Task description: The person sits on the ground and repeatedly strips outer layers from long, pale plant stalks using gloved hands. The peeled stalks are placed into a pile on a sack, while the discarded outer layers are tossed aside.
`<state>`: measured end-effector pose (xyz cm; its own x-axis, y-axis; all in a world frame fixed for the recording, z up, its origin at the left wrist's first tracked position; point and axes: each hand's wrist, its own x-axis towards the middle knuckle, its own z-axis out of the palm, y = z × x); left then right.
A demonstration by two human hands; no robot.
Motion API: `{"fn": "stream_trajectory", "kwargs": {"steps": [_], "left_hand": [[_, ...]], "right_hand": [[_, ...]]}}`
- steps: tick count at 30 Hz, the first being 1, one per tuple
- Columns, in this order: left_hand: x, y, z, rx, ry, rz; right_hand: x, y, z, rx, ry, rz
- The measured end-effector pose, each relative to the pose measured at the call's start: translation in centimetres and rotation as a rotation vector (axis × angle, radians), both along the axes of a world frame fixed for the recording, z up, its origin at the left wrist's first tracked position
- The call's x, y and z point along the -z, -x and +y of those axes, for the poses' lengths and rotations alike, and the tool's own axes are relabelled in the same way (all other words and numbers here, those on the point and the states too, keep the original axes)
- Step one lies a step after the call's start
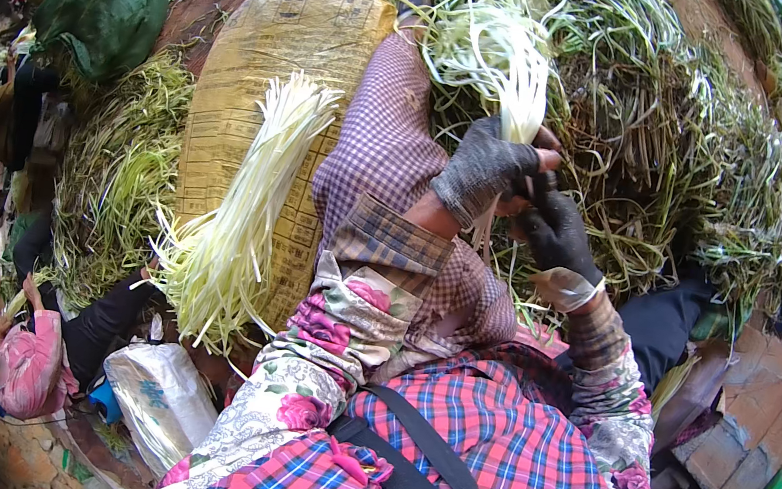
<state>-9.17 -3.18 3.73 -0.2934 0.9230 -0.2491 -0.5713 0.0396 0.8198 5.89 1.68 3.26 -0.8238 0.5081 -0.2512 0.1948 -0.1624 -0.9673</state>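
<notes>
My left hand (pixel 485 171), in a grey fingerless glove, grips a bunch of pale blanched chives (pixel 526 98). The white stalks fan out above the fist, and a few thin strands hang below it. Right beside it is my right hand (pixel 562 228), in a dark glove with a clear plastic band at the wrist. Its bent fingers meet the left fingers near the lower end of the bunch; whether they pinch a strand is hidden. Another bundle of yellow-white chives (pixel 264 203) lies lengthwise on a yellow printed sack (pixel 286 31), left of my checkered trouser leg (pixel 389 107).
A large heap of green chives (pixel 650 131) spreads ahead and to the right. More chives (pixel 123 159) lie left, near a green sack (pixel 103 12). A person in pink (pixel 36 362) is at lower left, by a white package (pixel 160 396). Flattened cardboard (pixel 751 420) lies right.
</notes>
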Motion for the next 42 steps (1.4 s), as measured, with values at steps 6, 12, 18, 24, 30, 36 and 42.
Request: {"fn": "stream_trajectory", "kwargs": {"steps": [6,12,18,24,30,36,42], "left_hand": [[0.9,4.1,-0.9,-0.601,-0.192,-0.258],[0.7,4.3,-1.0,-0.506,-0.278,-0.401],[0.5,4.1,-1.3,-0.477,-0.281,-0.38],[0.5,3.7,-0.8,-0.451,-0.241,-0.315],[0.8,2.8,-0.5,-0.471,-0.169,-0.318],[1.2,1.2,0.4,-0.377,-0.082,-0.232],[1.2,1.0,0.5,-0.366,-0.063,-0.229]], "right_hand": [[5.5,0.1,7.0,0.377,-0.669,-0.444],[13.2,-0.9,9.8,0.143,-0.611,-0.72],[2.9,-6.3,11.3,0.47,-0.341,0.039],[6.7,-15.0,15.1,0.863,-0.181,0.118],[8.8,-12.3,10.5,0.625,-0.263,0.088],[6.7,-4.4,12.5,0.557,-0.659,0.224],[5.9,-0.9,12.2,0.528,-0.319,-0.286]]}}
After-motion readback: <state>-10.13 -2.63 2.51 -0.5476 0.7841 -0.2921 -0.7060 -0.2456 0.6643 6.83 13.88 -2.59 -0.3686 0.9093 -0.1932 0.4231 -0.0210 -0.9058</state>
